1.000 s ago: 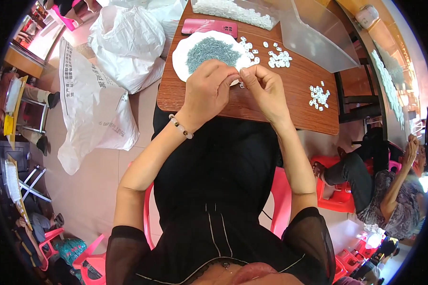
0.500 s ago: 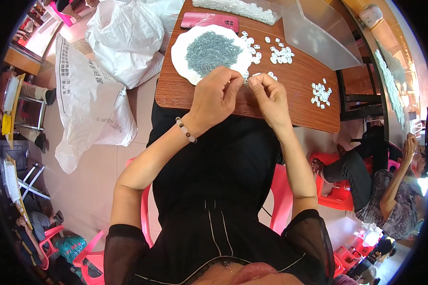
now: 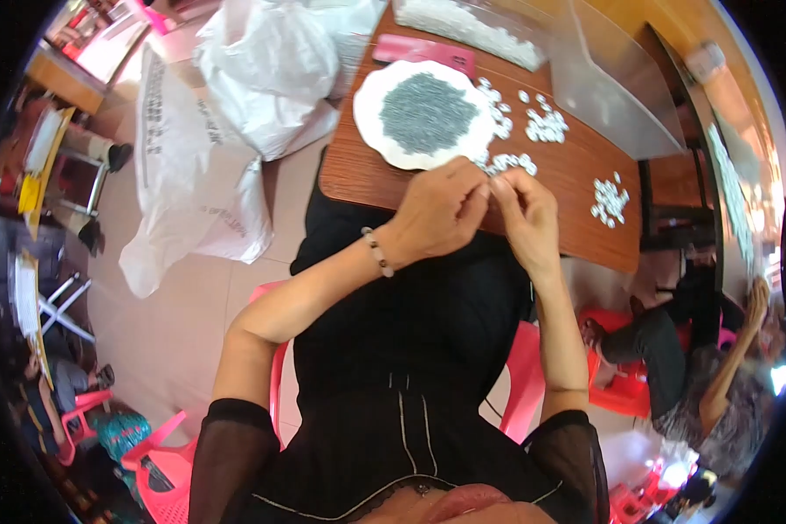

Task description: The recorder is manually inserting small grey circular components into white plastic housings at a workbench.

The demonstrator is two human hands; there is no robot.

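Note:
My left hand (image 3: 443, 210) and my right hand (image 3: 526, 214) meet fingertip to fingertip over the near edge of the brown table (image 3: 576, 229). Both are closed in a pinch, and whatever lies between the fingers is too small and hidden to name. Just beyond them, a white scalloped plate (image 3: 371, 131) bears a heap of small grey, needle-like pieces (image 3: 432, 113). Little white pieces (image 3: 546, 127) lie in loose clusters right of the plate, the nearest ones (image 3: 511, 163) close to my fingertips. A separate small pile (image 3: 610, 203) sits toward the table's right edge.
Behind the plate lies a pink phone (image 3: 424, 54). A clear tray of white pieces (image 3: 476, 33) and a translucent panel (image 3: 616, 83) stand at the back. White sacks (image 3: 266, 74) rest on the floor at left. Another person's leg (image 3: 642, 336) and red stool (image 3: 618, 380) are at right.
The whole view has shifted, so table and plate appear farther right and slightly lower. My hands remain together, with the fingertips now closer to each other.

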